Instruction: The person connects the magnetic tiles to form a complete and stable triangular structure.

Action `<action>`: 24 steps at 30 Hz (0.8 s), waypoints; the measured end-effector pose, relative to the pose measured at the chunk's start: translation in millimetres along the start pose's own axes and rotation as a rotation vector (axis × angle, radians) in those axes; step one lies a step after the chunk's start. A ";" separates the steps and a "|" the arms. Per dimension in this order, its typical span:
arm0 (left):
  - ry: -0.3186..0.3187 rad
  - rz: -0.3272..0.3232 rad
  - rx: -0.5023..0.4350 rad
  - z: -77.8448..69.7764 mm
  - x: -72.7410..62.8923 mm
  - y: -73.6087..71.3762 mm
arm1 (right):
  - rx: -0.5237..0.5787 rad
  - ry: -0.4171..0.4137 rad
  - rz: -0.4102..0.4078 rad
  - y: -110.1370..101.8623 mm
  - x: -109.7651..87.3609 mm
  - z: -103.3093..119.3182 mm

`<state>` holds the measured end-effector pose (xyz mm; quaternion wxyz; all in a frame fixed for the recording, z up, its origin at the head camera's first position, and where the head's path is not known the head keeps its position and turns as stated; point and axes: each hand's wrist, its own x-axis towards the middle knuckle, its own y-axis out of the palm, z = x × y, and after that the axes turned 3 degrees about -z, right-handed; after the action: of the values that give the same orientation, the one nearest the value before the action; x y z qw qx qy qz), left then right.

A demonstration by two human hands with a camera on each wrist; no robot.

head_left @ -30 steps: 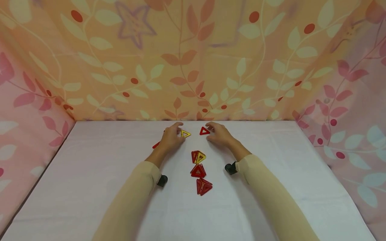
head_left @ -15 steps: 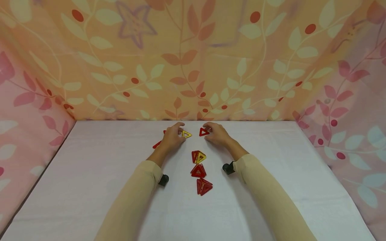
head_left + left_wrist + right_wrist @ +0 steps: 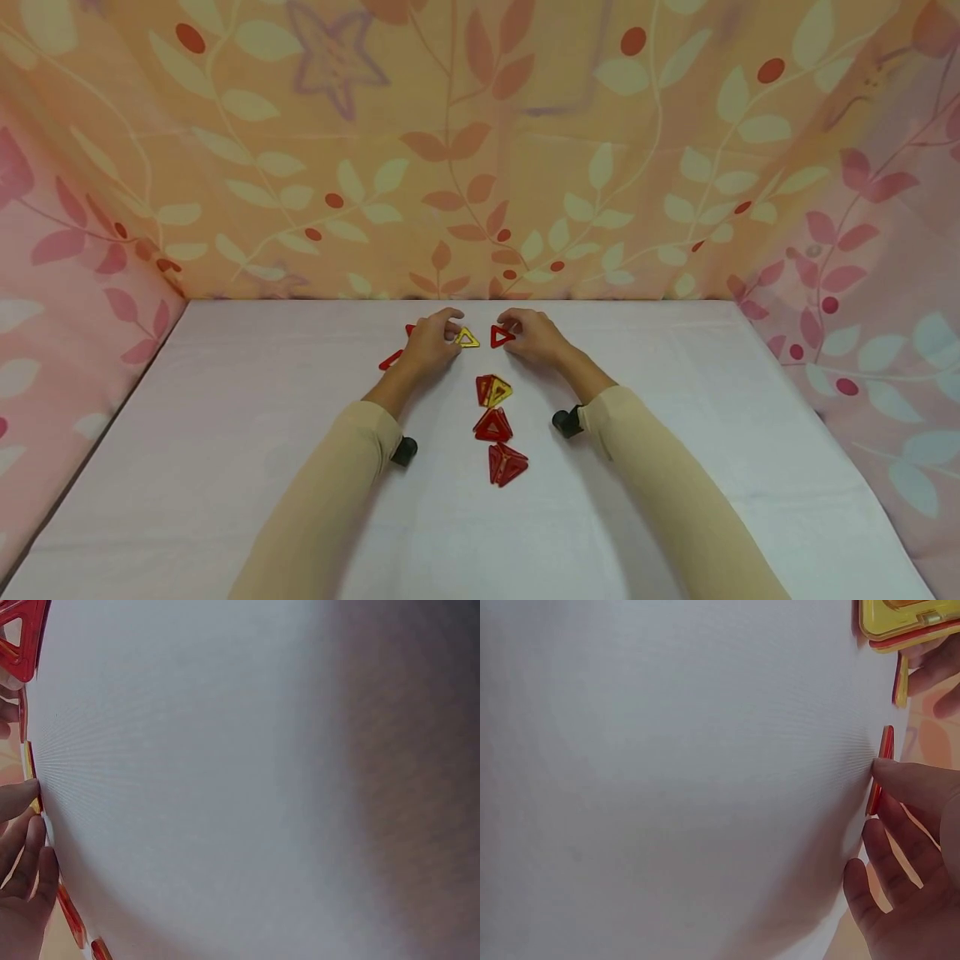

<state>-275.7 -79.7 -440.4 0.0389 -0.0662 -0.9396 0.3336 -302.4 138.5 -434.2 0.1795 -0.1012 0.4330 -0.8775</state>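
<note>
Near the far edge of the table, my left hand (image 3: 435, 340) pinches a yellow triangular magnetic tile (image 3: 468, 344), its thumb on the tile's edge in the left wrist view. Opposite it, my right hand (image 3: 536, 337) has a red triangular magnetic tile (image 3: 494, 337) between thumb and fingers. In the right wrist view that red tile (image 3: 886, 742) appears edge-on at the thumb tip. A small gap separates the two tiles, whose points face right. Beside the left hand lie two more red pieces (image 3: 390, 360), partly hidden by the hand and wrist.
Down the middle of the white-covered table (image 3: 225, 433) stand three small pyramids of triangular tiles: a red-and-yellow one (image 3: 495, 392), a red one (image 3: 492, 435) and another red one (image 3: 512, 467) nearest me. Floral cloth (image 3: 450, 167) walls the back and sides.
My right hand has drawn the red tile left and slightly nearer, turning it. The yellow tile has shifted a little right and nearer with my left hand, narrowing the gap.
</note>
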 end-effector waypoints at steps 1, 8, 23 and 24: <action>0.002 0.000 0.000 -0.1 -0.2 0.0 | -0.002 -0.002 0.000 0.2 0.1 0.3; 0.008 0.004 -0.006 -0.8 -0.7 0.4 | -0.009 -0.001 0.019 2.1 0.0 3.6; 0.002 0.023 -0.015 -4.1 -2.8 1.2 | -0.038 -0.008 0.027 3.7 -1.0 6.8; 0.003 0.025 -0.014 -4.3 -2.8 1.3 | -0.040 -0.009 0.026 3.5 -1.1 6.9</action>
<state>-272.4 -76.5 -438.0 0.0357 -0.0788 -0.9409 0.3275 -298.4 132.0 -432.8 0.1908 -0.1030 0.4508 -0.8659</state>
